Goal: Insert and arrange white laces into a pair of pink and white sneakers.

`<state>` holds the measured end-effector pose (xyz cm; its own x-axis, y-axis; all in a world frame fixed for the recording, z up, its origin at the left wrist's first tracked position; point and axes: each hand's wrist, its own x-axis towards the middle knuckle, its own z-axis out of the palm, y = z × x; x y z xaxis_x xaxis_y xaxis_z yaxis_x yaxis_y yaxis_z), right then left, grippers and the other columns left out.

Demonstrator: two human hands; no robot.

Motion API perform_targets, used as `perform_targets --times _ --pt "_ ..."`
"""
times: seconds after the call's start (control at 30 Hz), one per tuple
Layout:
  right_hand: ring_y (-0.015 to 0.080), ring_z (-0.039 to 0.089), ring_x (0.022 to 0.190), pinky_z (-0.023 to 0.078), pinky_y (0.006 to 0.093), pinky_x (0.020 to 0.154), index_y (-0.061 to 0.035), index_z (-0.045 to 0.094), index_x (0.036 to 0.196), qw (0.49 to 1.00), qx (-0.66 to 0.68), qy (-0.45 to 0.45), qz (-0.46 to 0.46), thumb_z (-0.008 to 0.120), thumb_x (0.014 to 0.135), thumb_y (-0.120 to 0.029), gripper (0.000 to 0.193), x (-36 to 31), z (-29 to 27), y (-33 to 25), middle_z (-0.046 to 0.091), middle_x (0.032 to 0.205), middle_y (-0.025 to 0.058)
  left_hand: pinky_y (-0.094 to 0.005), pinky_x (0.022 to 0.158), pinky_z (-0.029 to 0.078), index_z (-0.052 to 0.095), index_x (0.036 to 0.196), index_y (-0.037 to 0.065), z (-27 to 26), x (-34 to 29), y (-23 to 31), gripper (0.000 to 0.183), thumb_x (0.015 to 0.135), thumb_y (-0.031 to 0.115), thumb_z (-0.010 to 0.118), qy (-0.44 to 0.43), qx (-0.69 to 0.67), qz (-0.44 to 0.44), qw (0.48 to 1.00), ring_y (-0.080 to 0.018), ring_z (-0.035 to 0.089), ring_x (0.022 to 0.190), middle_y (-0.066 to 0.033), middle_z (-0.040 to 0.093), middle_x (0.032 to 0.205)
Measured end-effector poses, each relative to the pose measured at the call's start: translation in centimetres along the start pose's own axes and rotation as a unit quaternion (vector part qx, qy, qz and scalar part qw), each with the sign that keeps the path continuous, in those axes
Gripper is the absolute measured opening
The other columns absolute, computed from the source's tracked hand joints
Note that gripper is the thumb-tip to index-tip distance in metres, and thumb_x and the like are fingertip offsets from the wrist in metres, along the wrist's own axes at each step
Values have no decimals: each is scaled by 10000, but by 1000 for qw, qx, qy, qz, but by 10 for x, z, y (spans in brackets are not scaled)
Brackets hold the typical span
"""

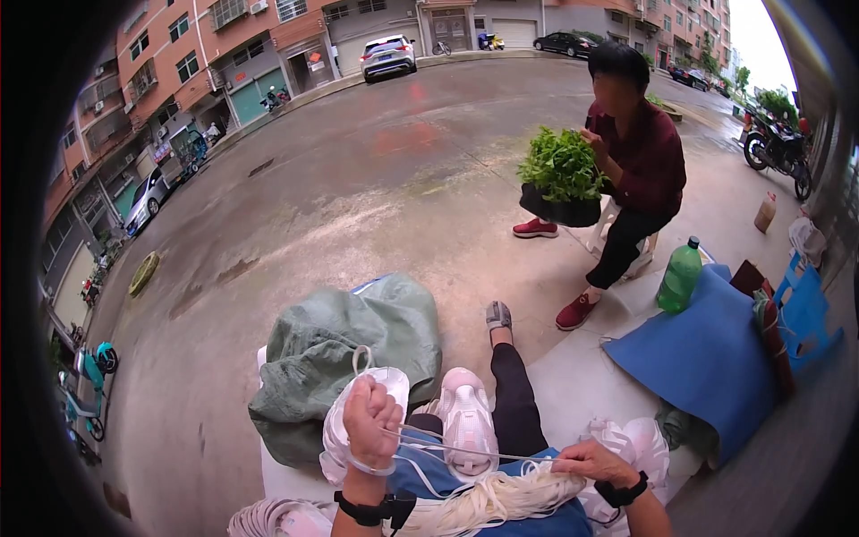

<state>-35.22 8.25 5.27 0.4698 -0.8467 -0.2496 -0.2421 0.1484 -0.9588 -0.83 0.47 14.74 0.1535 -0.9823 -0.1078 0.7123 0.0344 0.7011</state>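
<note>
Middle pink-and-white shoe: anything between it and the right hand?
Nothing bulky visible. Only a thin white lace, strung from the left hand to the right hand, crosses the shoe in this view. The lace bundle lies below it in the picture. Clearance between lace and shoe can't be judged.

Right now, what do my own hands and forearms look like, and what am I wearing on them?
The left hand and right hand are gloveless, and no sleeve shows on either forearm. The left wrist wears a thin, pale bangle and, nearer the elbow, a black left strap with a black block. The right wrist wears a black right strap.
</note>
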Motion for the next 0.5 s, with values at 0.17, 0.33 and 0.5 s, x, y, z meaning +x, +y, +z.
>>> perform_targets --times 0.17,0.33,0.5 --pt "49 388 535 299 222 476 -33 724 851 991 -24 82 106 614 880 -199 201 -38 -57 2 517 603 -46 -191 330 231 450 835 89 -50 11 16 219 994 239 434 34 -17 72 997 -26 217 390 64 267 546" --pt "127 550 612 446 272 597 25 665 821 927 -231 296 29 639 831 -174 200 -25 -88 -8 631 667 98 -205 335 208 473 894 71 -46 29 37 169 996 201 437 37 -31 109 993 -31 205 401 56 235 547" --pt "140 532 738 433 262 680 5 677 901 899 -116 399 -135 622 864 -121 142 47 -65 -43 610 784 50 -216 374 271 468 866 59 16 19 50 255 1015 232 354 -188 -20 156 970 -47 227 395 57 242 522"
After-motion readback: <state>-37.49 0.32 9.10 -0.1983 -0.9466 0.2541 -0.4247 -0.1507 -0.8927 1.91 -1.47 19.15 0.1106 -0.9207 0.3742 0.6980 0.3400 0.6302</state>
